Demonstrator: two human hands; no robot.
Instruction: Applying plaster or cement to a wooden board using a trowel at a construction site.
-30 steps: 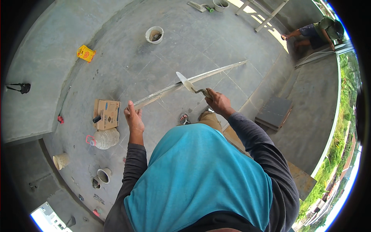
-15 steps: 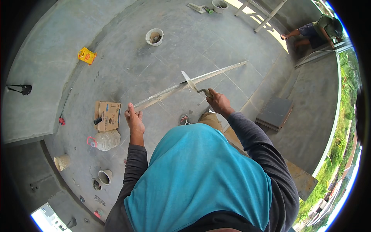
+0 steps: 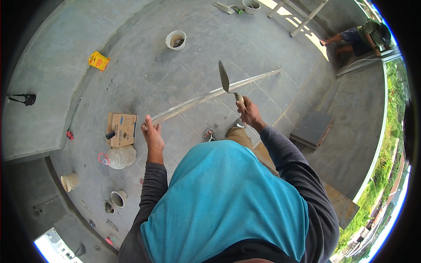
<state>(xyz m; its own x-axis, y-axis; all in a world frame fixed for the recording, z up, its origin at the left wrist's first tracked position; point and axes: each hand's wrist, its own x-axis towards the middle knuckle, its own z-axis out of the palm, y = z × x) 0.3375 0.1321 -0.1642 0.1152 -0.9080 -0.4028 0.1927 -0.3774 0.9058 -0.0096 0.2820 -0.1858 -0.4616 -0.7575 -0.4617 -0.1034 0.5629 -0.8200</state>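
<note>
My left hand (image 3: 152,133) grips the near end of a long, pale, straight bar (image 3: 195,101), which slants away up to the right across the tiled floor. My right hand (image 3: 249,113) is closed on the handle of a trowel (image 3: 223,75), whose dull metal blade points upward just above the bar's middle part. Past my left hand lies a cardboard box (image 3: 120,129) with a small black object on it, and a large plastic jug (image 3: 122,157) with a red handle beside it.
A co-worker (image 3: 368,35) sits at the upper right, near a ladder-like frame (image 3: 302,24). Buckets (image 3: 175,36), a yellow bag (image 3: 98,61) and small tools are scattered on the floor (image 3: 228,57). Stacked dark tiles (image 3: 309,127) lie by the right wall (image 3: 359,101).
My right hand has tipped the trowel so its blade rises from lying across the bar to pointing upward above it. My left hand and the bar stay about the same.
</note>
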